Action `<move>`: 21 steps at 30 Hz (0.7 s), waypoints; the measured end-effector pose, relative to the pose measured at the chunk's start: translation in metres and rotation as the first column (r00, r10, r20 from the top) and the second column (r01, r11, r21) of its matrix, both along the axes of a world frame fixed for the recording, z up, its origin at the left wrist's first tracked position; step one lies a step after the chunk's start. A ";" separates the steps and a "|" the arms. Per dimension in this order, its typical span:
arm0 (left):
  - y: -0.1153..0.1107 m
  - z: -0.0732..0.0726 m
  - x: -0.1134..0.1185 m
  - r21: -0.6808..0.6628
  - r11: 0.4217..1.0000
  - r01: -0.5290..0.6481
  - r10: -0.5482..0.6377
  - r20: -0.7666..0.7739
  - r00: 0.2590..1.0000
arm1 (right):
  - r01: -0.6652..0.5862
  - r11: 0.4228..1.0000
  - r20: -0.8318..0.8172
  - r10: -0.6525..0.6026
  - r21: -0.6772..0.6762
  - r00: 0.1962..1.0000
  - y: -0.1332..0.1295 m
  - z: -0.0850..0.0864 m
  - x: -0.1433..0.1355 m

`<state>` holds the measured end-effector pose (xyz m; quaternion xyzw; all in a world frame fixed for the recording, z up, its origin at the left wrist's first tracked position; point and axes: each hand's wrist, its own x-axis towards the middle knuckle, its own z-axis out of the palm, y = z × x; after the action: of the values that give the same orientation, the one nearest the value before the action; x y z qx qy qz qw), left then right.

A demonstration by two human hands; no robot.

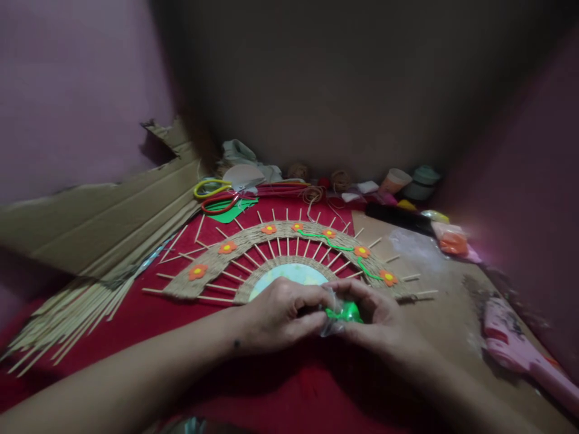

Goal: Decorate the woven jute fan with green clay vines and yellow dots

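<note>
Both hands meet over the red cloth, in front of a woven half-round fan of twine and sticks point(246, 241). Between them is a small clear plastic bag of bright green clay point(347, 311). My left hand point(287, 313) pinches the bag's crumpled plastic end. My right hand point(377, 316) has its fingers curled round the green side. Orange flowers with yellow centres point(227, 247) sit along the fan's woven band, and thin green strands point(335, 243) run between those on its right part. My hands hide part of the fan's pale blue centre.
Scissors with yellow and red handles point(221, 196) lie on a green sheet point(235, 212) behind the fan. Loose sticks point(85, 319) and torn cardboard point(99, 223) are at left. A pink glue gun point(511, 343) rests at right; twine balls point(340, 179) and a cup point(395, 181) line the back.
</note>
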<state>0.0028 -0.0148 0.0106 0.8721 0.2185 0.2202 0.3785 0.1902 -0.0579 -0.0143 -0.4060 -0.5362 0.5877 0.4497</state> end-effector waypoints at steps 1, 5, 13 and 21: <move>0.000 -0.001 0.000 0.005 1.000 -0.004 0.004 0.004 1.000 | -0.008 1.000 -0.017 0.008 -0.006 1.000 0.000 0.000 0.000; 0.001 -0.004 -0.001 0.065 0.998 0.009 -0.009 0.000 1.000 | -0.027 0.999 -0.059 0.025 -0.024 0.998 0.000 -0.002 0.000; 0.001 -0.005 -0.002 0.186 0.982 0.034 -0.040 0.025 0.999 | 0.019 0.997 -0.021 -0.021 -0.072 1.000 -0.003 0.001 0.000; 0.000 -0.006 -0.003 0.142 0.989 0.032 -0.031 -0.006 0.999 | -0.018 0.995 -0.075 0.011 -0.096 0.997 -0.004 0.001 0.000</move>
<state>0.0002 -0.0145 0.0045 0.9005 0.1891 0.2276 0.3187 0.1904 -0.0614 -0.0131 -0.4013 -0.4929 0.6309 0.4449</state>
